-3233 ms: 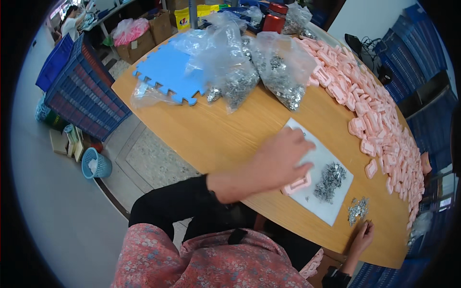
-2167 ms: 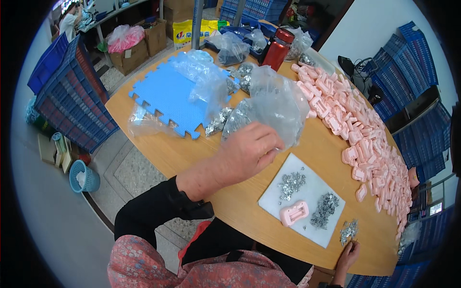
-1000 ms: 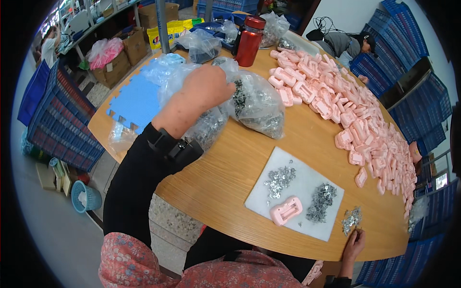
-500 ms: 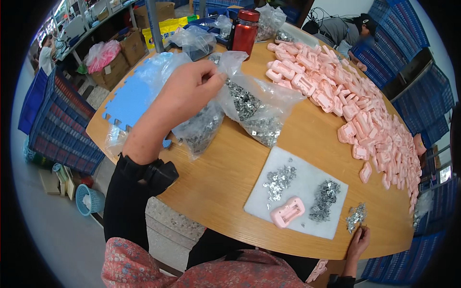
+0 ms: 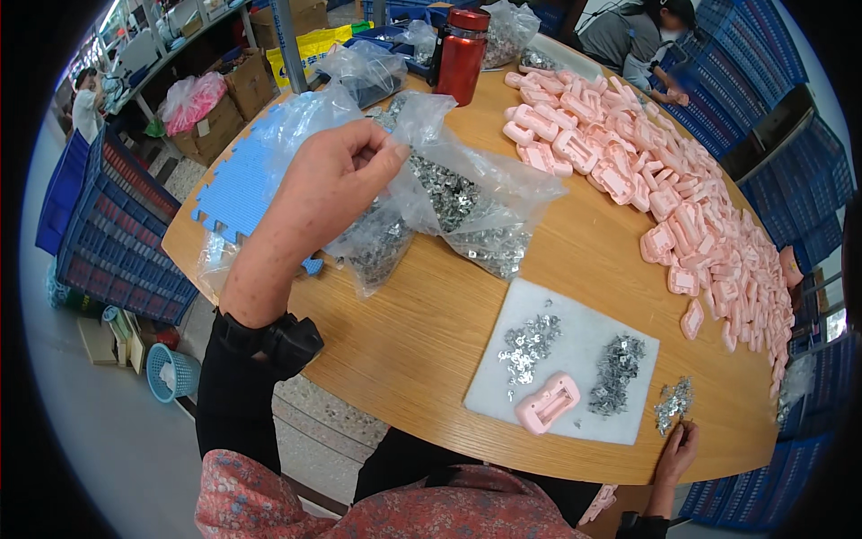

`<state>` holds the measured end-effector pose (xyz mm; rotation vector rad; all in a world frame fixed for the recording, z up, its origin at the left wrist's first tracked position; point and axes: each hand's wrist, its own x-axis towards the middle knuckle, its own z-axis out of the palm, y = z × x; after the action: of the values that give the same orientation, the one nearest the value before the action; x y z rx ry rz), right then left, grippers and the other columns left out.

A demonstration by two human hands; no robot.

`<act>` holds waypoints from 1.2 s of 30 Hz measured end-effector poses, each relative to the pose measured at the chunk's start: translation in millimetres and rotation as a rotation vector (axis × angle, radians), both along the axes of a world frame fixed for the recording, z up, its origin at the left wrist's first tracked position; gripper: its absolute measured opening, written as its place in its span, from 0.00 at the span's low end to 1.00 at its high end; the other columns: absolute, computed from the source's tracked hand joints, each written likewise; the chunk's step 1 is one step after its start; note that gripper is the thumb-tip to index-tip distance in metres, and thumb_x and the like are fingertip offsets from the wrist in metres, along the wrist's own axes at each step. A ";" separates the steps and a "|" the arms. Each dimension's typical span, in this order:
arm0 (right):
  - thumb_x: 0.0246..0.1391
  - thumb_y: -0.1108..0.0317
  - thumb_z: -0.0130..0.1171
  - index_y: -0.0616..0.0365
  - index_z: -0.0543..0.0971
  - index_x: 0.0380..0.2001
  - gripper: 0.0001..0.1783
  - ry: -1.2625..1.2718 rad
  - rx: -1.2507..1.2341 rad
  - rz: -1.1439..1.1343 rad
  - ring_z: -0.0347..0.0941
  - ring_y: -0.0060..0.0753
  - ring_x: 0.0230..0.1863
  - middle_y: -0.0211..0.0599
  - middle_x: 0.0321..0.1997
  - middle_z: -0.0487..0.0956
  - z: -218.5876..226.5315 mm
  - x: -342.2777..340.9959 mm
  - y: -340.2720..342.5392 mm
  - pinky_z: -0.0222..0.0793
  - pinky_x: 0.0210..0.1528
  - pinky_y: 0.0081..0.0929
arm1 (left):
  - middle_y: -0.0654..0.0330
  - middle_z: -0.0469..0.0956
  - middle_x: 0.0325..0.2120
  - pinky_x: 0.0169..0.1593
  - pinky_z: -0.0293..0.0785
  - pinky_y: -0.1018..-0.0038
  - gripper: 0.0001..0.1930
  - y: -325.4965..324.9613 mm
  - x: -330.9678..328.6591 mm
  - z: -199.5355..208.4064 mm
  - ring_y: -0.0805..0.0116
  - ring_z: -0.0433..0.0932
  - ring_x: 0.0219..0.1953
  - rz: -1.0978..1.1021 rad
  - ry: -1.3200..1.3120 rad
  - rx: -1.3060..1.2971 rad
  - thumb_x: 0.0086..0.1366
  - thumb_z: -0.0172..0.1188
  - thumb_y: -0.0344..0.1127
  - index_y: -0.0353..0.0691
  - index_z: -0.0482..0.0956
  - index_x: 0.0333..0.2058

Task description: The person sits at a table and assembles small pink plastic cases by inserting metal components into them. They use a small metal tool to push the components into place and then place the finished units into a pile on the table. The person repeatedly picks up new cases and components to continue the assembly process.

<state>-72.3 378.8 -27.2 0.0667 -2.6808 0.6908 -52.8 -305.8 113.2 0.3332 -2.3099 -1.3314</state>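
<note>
My left hand (image 5: 346, 175) is closed in a pinch at the upper left edge of a see-through plastic bag (image 5: 516, 187) full of small metal clips (image 5: 449, 193). A second bag of clips (image 5: 375, 247) lies below that wrist. At the table's right front edge, my right hand (image 5: 678, 452) has its fingers bent together against a small pile of metal clips (image 5: 673, 402); whatever they pinch is hidden. Between the hands lies a white pad (image 5: 489, 391), bearing a shiny heap of clips (image 5: 530, 349), a darker heap (image 5: 620, 375) and one pink plastic casing (image 5: 548, 402).
A long heap of pink casings (image 5: 664, 193) covers the table's right side. A red bottle (image 5: 461, 58) and a blue foam mat (image 5: 238, 193) stand and lie farther back. Blue crates (image 5: 117, 242) are stacked at the left. Another person (image 5: 628, 40) bends beyond the heap.
My left hand has drawn slightly left and down, pulling the bag's edge along. My right hand stays by the small pile. The other person has raised up a little, and the view has shifted slightly.
</note>
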 end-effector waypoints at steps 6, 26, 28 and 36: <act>0.66 0.72 0.52 0.67 0.73 0.39 0.07 0.004 -0.002 -0.009 0.68 0.32 0.36 0.40 0.34 0.74 -0.3 0.6 -2.0 0.68 0.44 0.27 | 0.70 0.75 0.28 0.33 0.68 0.82 0.08 -0.6 0.7 -4.2 0.83 0.72 0.30 -0.033 -0.027 -0.006 0.69 0.58 0.35 0.36 0.76 0.36; 0.67 0.72 0.51 0.67 0.74 0.39 0.07 -0.031 -0.071 0.002 0.68 0.28 0.39 0.37 0.36 0.74 -0.1 0.4 -1.5 0.68 0.47 0.26 | 0.68 0.75 0.25 0.31 0.67 0.77 0.12 7.1 -63.7 22.9 0.79 0.68 0.26 0.047 0.150 -0.355 0.70 0.57 0.38 0.36 0.80 0.44; 0.67 0.73 0.51 0.67 0.74 0.40 0.07 -0.033 -0.097 0.000 0.68 0.28 0.40 0.37 0.36 0.74 -2.5 -0.5 1.9 0.67 0.48 0.25 | 0.68 0.75 0.25 0.31 0.66 0.78 0.13 3.5 -60.2 20.0 0.79 0.67 0.26 0.048 0.108 -0.336 0.70 0.57 0.39 0.36 0.80 0.45; 0.67 0.73 0.50 0.67 0.73 0.39 0.07 -0.025 -0.089 -0.001 0.67 0.29 0.39 0.38 0.36 0.74 0.1 1.9 -2.6 0.67 0.47 0.26 | 0.70 0.74 0.26 0.31 0.66 0.79 0.13 1.0 -47.4 13.9 0.81 0.67 0.27 0.041 0.096 -0.229 0.71 0.57 0.38 0.36 0.80 0.46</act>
<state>-70.5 376.2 -27.2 0.0339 -2.6698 0.8142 -100.2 -304.9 127.0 0.2359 -2.3318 -1.0277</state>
